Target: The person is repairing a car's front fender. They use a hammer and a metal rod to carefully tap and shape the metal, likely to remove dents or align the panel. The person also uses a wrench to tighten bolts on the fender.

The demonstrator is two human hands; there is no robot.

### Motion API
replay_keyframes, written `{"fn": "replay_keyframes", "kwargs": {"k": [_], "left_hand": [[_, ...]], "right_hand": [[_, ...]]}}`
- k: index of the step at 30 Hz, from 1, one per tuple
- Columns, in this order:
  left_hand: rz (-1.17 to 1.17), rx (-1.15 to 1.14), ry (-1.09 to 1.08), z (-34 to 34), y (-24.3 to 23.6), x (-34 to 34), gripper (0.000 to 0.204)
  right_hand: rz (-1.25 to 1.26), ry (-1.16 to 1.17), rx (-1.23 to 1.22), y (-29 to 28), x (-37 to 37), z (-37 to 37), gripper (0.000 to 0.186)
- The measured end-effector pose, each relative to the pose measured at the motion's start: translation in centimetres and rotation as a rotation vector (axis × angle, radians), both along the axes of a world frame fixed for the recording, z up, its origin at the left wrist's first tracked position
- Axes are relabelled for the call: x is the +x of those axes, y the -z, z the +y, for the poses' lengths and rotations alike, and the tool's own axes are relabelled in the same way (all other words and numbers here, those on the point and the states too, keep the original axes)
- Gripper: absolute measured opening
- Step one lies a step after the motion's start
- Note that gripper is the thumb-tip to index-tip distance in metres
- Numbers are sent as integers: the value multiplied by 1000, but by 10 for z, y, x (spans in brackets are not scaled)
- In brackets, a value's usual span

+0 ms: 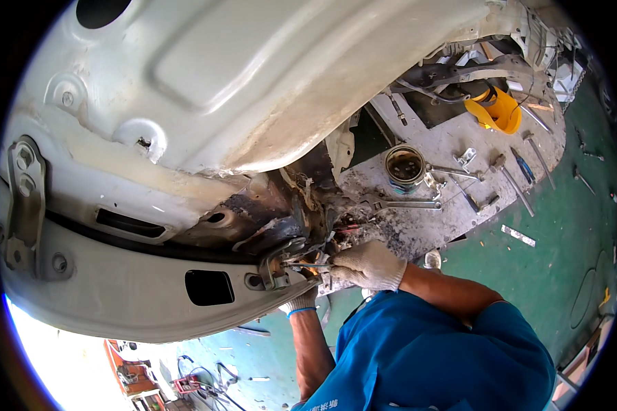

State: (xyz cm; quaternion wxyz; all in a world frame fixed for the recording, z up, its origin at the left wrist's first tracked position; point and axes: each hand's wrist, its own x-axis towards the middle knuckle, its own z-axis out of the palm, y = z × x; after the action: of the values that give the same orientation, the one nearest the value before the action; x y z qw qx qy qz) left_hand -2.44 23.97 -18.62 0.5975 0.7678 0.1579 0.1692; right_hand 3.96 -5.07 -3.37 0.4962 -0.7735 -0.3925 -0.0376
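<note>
My right hand (370,266), in a whitish knit glove, is closed with its fingertips around a thin metal rod (306,265). The rod points left to a metal hinge bracket (274,270) at the end of a pale curved car body panel (144,288). Below that panel's edge is my gloved left hand (303,300); the panel hides its fingers, so its grip cannot be made out. Just beyond both hands, the car's bodywork (260,209) is torn, dark and rusty.
A grimy board (418,229) holds an open round can (405,166), a wrench (411,205), a hammer (513,183) and a blue-handled tool (523,164). A yellow helmet-like shell (498,111) rests farther back. A large dented panel (219,75) overhangs the left. Green floor (555,253) lies right.
</note>
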Motion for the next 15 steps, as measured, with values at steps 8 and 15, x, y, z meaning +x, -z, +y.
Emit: {"fn": "replay_keyframes", "kwargs": {"k": [8,15], "left_hand": [[177,76,27,-16,-28,5,66],[25,-694,-169,-35,-54,14,62]], "right_hand": [[51,108,43,18,-1,17,21],[-91,143,124,-82,25,-48,22]]}}
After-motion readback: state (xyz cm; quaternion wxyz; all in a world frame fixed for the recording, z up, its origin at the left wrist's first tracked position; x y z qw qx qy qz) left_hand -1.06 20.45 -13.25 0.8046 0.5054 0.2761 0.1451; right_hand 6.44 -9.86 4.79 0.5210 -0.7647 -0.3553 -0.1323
